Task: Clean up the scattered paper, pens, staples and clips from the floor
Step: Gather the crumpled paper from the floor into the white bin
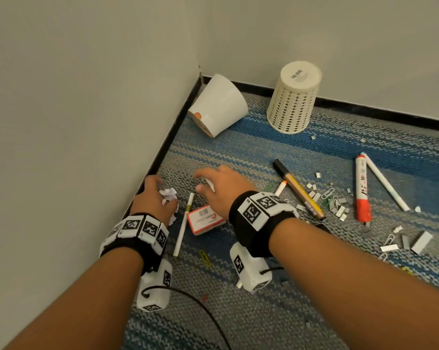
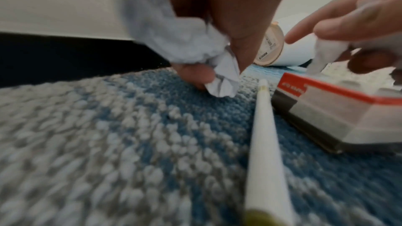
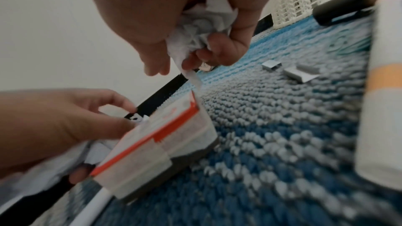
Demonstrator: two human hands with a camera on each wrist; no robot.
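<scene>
Both hands are low over the blue-grey carpet near the wall corner. My left hand point(image 1: 156, 192) grips a crumpled white paper ball point(image 1: 168, 195), whose creased folds point(image 2: 182, 40) bulge between the fingers. My right hand point(image 1: 204, 181) holds a second paper wad point(image 1: 210, 184), bunched in the curled fingers point(image 3: 201, 25). Between the hands lie a thin white pen point(image 1: 184, 224) and a red-and-white staple box point(image 1: 205, 219). Right of them lie a black-and-gold marker point(image 1: 299, 189), a red marker point(image 1: 362, 189), another white pen point(image 1: 385, 181) and loose staples and paper clips point(image 1: 335, 204).
A white pot point(image 1: 219, 104) lies tipped over in the corner. A cream mesh basket point(image 1: 294, 97) stands upside down by the black skirting. More staple strips and clips point(image 1: 412, 242) lie at the right. A yellow clip point(image 1: 205, 258) and a black cable point(image 1: 208, 314) are near my wrists.
</scene>
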